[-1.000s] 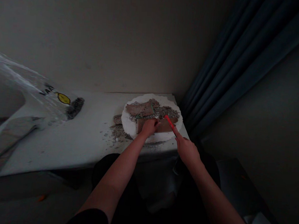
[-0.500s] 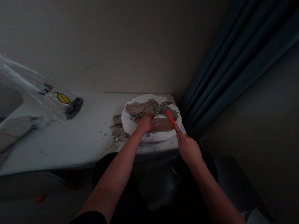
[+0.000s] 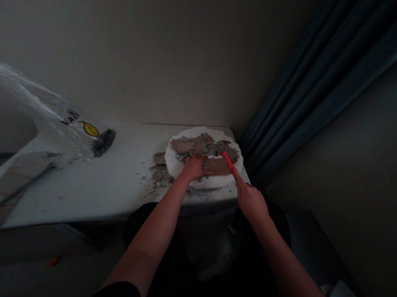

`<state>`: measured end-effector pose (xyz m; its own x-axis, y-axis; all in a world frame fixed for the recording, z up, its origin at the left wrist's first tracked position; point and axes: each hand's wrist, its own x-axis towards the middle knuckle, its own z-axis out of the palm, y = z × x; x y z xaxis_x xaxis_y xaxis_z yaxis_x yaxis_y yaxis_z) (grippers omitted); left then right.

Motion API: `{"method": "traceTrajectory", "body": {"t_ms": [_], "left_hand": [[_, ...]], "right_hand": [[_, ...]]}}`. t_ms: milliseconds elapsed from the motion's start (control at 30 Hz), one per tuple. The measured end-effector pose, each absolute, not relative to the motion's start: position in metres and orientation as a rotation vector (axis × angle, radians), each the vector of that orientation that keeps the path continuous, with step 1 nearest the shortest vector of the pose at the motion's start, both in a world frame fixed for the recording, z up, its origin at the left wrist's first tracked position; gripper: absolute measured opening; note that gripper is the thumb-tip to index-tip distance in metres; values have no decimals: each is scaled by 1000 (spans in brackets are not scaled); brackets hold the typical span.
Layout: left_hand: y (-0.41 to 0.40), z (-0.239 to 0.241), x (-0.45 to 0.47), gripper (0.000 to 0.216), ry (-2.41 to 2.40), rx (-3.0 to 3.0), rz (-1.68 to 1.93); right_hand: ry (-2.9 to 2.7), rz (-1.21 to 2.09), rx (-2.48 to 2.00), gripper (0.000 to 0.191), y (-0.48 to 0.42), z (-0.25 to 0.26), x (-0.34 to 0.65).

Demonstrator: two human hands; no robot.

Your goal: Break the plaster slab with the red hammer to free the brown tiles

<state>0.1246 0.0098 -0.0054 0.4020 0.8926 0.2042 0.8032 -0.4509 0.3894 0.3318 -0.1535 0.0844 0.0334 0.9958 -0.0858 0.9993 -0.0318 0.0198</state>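
On the scalloped white plate [image 3: 172,165], I see my left grip [image 3: 193,167] clasping one end of the brown slab [image 3: 219,166], probably for steadying it, while my right grip [image 3: 251,201] holds the red-handled tool [image 3: 229,162] over the plate.

A long white table [image 3: 115,192] runs beneath the fingers of the left hand [image 3: 193,168] and far off to their left; its right-hand corner ends just beyond the fingers of the right hand [image 3: 250,198]. Directly under the left fingers lies a round white board [image 3: 174,166] with a wavy rim. Left of those fingers, beside the board, sit a rough brown chunk [image 3: 159,158] and a spill of grey crumbs [image 3: 159,175]. Well left of them, a clear plastic bag [image 3: 91,130] rests its dark-filled end on the top. Farthest left lies a pale sheet [image 3: 18,173], too blurred to identify.
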Motion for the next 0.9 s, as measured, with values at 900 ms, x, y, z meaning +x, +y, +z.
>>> {"method": "traceTrajectory", "body": {"t_ms": [900], "left_hand": [[-122, -43, 208, 49, 434, 2654, -353]], "right_hand": [[2109, 10, 2288, 45, -6, 35, 356]]}}
